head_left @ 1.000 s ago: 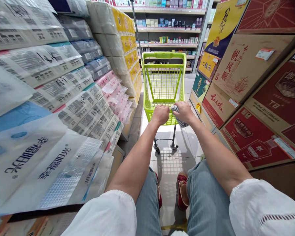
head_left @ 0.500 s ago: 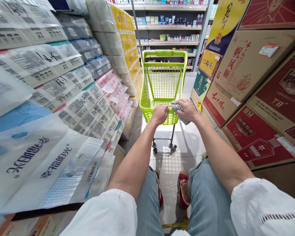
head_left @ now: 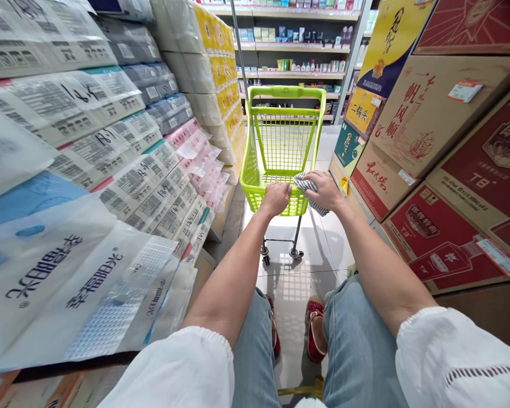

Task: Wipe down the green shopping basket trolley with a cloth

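A lime-green plastic shopping cart on black casters stands in front of me, with nothing visible in its basket. On its near rim, left of centre, my left hand is closed with the fingers wrapped round the edge. To the right of it, my right hand is closed over a grey-and-white striped cloth, which lies against the same rim. Part of the cloth hangs below my right palm; the rest is hidden by the fingers.
Stacked packs of tissue paper line the left side, some with handwritten marks. Cardboard boxes with price tags are piled along the right. Shelves of small bottles and cartons stand at the back. Pale floor tiles run down the aisle.
Almost nothing differs. The view has shifted very slightly, and both hands keep their places at the cart's rim, the cloth under the right one.
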Demonstrator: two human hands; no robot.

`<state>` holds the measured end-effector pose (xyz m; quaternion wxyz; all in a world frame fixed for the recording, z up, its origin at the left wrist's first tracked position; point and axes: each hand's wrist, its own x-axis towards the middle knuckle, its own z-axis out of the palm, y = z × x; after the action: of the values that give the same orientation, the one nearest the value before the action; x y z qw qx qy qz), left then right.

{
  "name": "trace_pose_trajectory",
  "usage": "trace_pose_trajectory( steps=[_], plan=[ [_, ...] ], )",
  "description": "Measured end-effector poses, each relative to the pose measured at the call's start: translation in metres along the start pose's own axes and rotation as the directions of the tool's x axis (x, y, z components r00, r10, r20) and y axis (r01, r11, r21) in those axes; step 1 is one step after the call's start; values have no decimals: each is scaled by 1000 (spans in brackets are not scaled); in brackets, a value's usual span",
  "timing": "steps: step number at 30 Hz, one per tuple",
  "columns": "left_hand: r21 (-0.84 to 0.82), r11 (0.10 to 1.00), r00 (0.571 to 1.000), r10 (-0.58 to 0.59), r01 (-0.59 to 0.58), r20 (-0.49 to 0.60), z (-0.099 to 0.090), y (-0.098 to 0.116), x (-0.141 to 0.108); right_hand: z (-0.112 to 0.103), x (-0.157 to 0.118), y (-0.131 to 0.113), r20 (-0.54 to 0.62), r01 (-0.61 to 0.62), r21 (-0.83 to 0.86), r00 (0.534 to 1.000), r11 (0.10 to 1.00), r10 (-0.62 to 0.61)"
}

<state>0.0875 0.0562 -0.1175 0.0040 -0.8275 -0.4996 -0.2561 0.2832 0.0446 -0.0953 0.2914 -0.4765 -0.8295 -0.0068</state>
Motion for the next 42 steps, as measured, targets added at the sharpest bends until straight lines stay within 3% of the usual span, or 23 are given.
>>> trace_pose_trajectory(
  steps=[8,17,29,35,38,42],
  plan=[
    [-2,1000,1000,-16,16,3,2,2,-1,15,3,-32,4,12,-78,1000,997,-12],
    [-13,1000,1000,1,-1,-19,0,4,0,-4,3,11,-12,48,65,999,997,-47],
    [39,999,1000,-2,2,-13,-14,-21,-4,8,9,-19,7,98,136,995,986,-100],
    [48,999,998,20,-18,-62,-13,-10,-3,17,12,-28,-8,136,127,991,983,-136],
    [27,999,999,-36,37,-13,-9,-7,-1,20,15,-25,-5,143,95,990,985,-143],
    [9,1000,1000,12,-12,-9,-5,-9,1,17,19,-4,-34,146,104,989,984,-143]
  ],
)
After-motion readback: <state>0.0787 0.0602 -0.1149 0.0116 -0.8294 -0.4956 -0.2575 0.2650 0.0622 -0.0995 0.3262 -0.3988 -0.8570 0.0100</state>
